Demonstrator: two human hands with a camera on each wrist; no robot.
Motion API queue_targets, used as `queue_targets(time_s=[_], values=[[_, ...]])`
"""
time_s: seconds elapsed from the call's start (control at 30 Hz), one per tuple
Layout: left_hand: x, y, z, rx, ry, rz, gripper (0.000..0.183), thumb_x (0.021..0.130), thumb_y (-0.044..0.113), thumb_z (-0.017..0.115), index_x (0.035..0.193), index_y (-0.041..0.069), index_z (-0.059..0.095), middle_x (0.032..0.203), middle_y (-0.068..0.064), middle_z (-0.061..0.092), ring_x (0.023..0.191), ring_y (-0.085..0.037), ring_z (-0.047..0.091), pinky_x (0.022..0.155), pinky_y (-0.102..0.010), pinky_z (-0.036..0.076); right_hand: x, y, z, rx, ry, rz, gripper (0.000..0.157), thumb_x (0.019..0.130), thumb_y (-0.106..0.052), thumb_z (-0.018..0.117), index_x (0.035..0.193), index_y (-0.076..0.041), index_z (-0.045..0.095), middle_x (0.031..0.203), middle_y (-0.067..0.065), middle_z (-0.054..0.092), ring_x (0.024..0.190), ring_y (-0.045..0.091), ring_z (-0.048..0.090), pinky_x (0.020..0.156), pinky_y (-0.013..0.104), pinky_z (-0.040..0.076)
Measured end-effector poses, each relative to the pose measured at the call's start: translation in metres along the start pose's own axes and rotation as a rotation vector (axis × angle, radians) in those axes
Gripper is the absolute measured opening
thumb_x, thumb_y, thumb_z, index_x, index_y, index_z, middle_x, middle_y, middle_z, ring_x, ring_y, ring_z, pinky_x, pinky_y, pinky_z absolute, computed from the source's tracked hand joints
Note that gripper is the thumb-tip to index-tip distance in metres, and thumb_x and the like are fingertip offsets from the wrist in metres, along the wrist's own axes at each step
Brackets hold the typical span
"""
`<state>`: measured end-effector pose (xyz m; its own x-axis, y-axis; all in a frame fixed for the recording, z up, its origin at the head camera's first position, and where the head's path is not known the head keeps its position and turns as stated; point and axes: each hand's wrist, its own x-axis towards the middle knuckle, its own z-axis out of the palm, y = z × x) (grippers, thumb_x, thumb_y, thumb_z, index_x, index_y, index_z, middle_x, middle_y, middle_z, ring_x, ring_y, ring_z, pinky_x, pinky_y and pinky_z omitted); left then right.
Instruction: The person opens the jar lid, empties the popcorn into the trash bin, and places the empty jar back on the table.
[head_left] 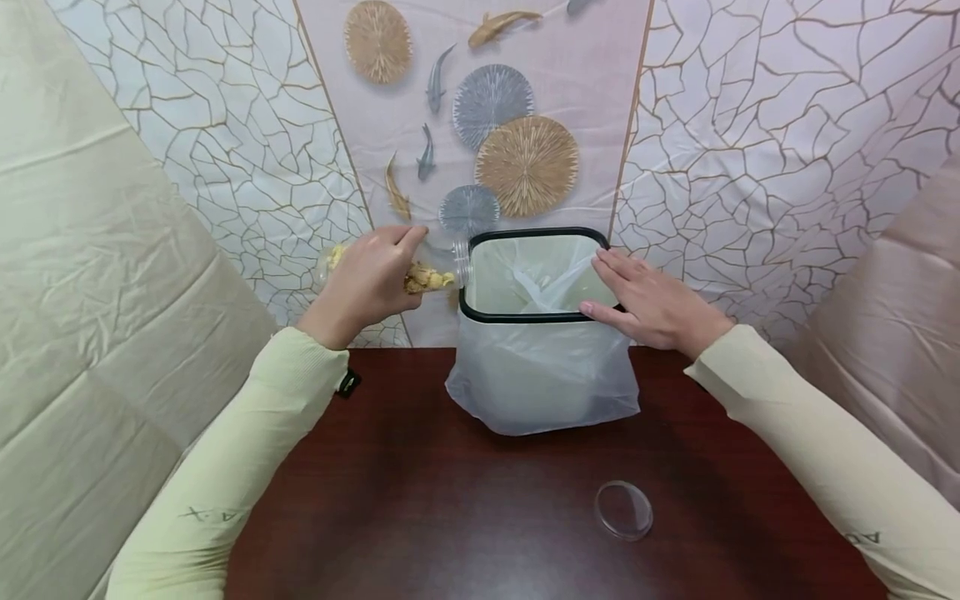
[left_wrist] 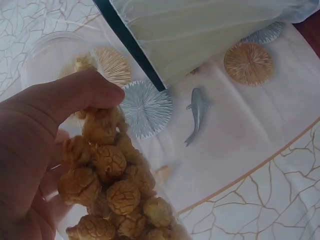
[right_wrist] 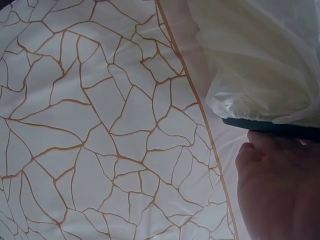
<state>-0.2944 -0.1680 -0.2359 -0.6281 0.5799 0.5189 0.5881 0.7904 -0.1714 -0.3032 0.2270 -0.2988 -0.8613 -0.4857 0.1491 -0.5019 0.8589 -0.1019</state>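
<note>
My left hand [head_left: 367, 279] grips a clear plastic jar [head_left: 462, 265] lying on its side in the air, its uncapped mouth at the left rim of a trash bin [head_left: 540, 367]. Brown and yellow popcorn [left_wrist: 122, 195] fills much of the jar in the left wrist view. The bin has a black rim [head_left: 525, 317] and a translucent liner folded down outside. Some pale yellow bits show dimly inside it. On the bin's right side my right hand [head_left: 652, 300] rests on the rim with its fingers extended, the thumb near the front corner.
A round clear lid [head_left: 624, 510] lies on the dark red-brown table [head_left: 465, 517], in front and right of the bin. Behind stands a patterned cloth backdrop [head_left: 750, 125]. Beige fabric panels [head_left: 75, 275] close in the left and right sides.
</note>
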Motion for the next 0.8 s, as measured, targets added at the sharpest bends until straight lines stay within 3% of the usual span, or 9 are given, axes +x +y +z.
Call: queue_targets(time_s=[0.13, 0.33, 0.47, 0.6, 0.8], values=[[0.009, 0.003, -0.002, 0.044, -0.01, 0.039, 0.063, 0.067, 0.009, 0.087, 0.122, -0.002, 0.058, 0.122, -0.018, 0.071, 0.118, -0.04, 0.067, 0.101, -0.053, 0.056, 0.0, -0.001, -0.001, 0.003, 0.003, 0.006, 0.091, 0.107, -0.064, 0.038, 0.167, 0.0, 0.018, 0.177, 0.022, 0.013, 0.164, 0.043, 0.013, 0.132, 0.06, 0.019], [0.02, 0.008, -0.002, 0.11, 0.001, 0.124, 0.051, 0.069, 0.008, 0.088, 0.108, 0.002, 0.056, 0.106, -0.013, 0.07, 0.11, -0.039, 0.069, 0.1, -0.051, 0.057, 0.0, -0.002, -0.001, -0.008, -0.002, 0.009, 0.09, 0.107, -0.063, 0.038, 0.167, 0.002, 0.018, 0.176, 0.023, 0.013, 0.164, 0.044, 0.014, 0.131, 0.06, 0.02], [0.025, 0.013, -0.002, 0.15, 0.009, 0.167, 0.05, 0.07, 0.005, 0.085, 0.113, -0.001, 0.059, 0.11, -0.016, 0.071, 0.111, -0.039, 0.069, 0.101, -0.052, 0.057, -0.001, -0.002, 0.0, -0.006, -0.004, 0.011, 0.091, 0.107, -0.063, 0.038, 0.167, 0.001, 0.017, 0.177, 0.022, 0.013, 0.164, 0.043, 0.014, 0.131, 0.061, 0.02], [0.029, 0.016, -0.002, 0.176, -0.022, 0.175, 0.056, 0.073, 0.006, 0.084, 0.122, -0.002, 0.06, 0.126, -0.019, 0.071, 0.12, -0.04, 0.067, 0.109, -0.052, 0.054, -0.001, -0.002, 0.0, 0.003, -0.01, 0.023, 0.091, 0.107, -0.065, 0.038, 0.168, 0.0, 0.016, 0.177, 0.021, 0.012, 0.164, 0.043, 0.012, 0.131, 0.062, 0.02], [0.033, 0.019, 0.0, 0.192, -0.048, 0.186, 0.058, 0.075, 0.007, 0.085, 0.125, -0.003, 0.058, 0.129, -0.02, 0.07, 0.123, -0.042, 0.066, 0.111, -0.055, 0.052, 0.0, -0.001, 0.0, 0.002, -0.011, 0.031, 0.092, 0.106, -0.066, 0.037, 0.168, -0.001, 0.016, 0.177, 0.021, 0.012, 0.164, 0.044, 0.013, 0.13, 0.063, 0.021]])
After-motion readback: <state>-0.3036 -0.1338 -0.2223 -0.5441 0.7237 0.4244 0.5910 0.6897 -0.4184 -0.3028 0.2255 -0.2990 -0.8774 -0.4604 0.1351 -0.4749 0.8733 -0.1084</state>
